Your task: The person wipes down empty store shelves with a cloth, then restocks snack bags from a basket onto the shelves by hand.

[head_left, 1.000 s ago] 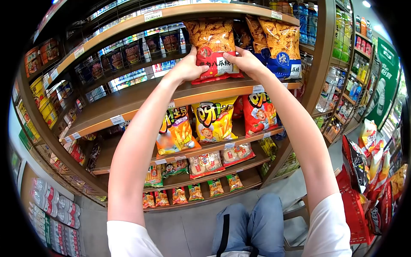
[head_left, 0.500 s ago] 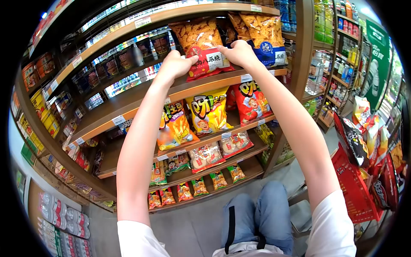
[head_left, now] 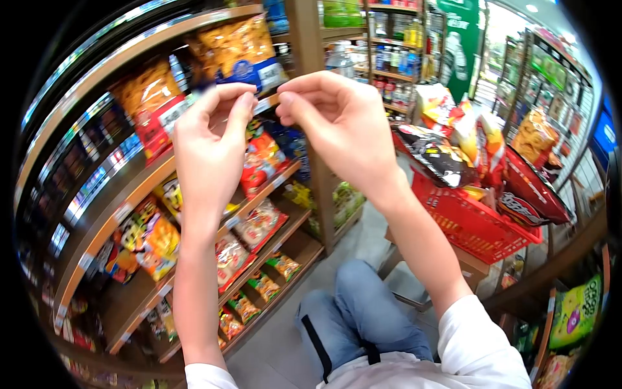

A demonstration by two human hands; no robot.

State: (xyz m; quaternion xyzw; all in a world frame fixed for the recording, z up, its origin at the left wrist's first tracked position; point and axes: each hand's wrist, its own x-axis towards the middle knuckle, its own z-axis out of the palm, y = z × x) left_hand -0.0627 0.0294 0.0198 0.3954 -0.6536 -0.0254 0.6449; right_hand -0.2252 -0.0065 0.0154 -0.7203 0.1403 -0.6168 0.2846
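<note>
My left hand is raised in front of the shelves, its fingers loosely curved with a gap to the thumb and nothing held. Close beside it, my right hand is curved the same way, also without anything in it. Behind my left hand, a red-labelled bag of chips stands on the upper shelf. A blue-labelled bag of chips stands farther along that shelf, beyond both hands. Neither hand touches a bag.
At the right, a red basket piled with snack bags rests on a cardboard box. Lower shelves hold a red snack bag and several small packets. A wooden post ends the shelf. Green-bagged snacks sit lower right.
My hands have let go of the red-labelled chip bag, which stays on the shelf, and drawn back from it. The view has turned right, bringing the basket nearer the middle.
</note>
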